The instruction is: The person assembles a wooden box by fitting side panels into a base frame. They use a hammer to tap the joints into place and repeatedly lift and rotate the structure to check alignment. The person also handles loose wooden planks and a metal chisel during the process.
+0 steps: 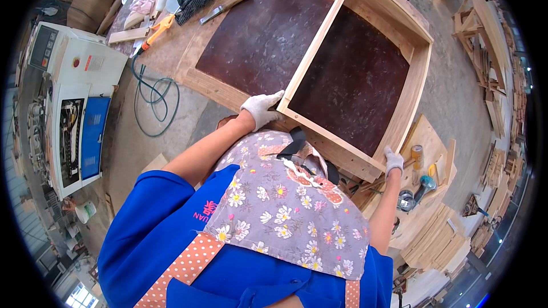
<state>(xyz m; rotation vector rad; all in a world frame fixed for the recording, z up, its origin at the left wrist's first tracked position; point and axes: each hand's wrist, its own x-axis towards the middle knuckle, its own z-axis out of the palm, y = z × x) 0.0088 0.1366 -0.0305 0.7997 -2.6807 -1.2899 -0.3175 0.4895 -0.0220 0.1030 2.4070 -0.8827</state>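
Observation:
A pale wooden drawer frame [308, 63] with four sides lies on the right part of a dark brown, scuffed board [260, 31]. The same dark surface shows inside the frame; whether the frame has its own bottom I cannot tell. My left hand [262, 109], in a whitish glove, is closed on the frame's near left corner, thumb at the side, other fingers partly hidden below. At the near right corner my right hand [393, 162], also gloved, grips the outer edge; its fingers are partly hidden.
A chisel-like tool [225, 7], an orange air gun [160, 29] with a green hose [149, 105] and wood scraps lie left. A white machine [80, 97] stands far left. On the right are a teal power tool [423, 188], a tape roll [417, 154] and stacked boards [436, 239].

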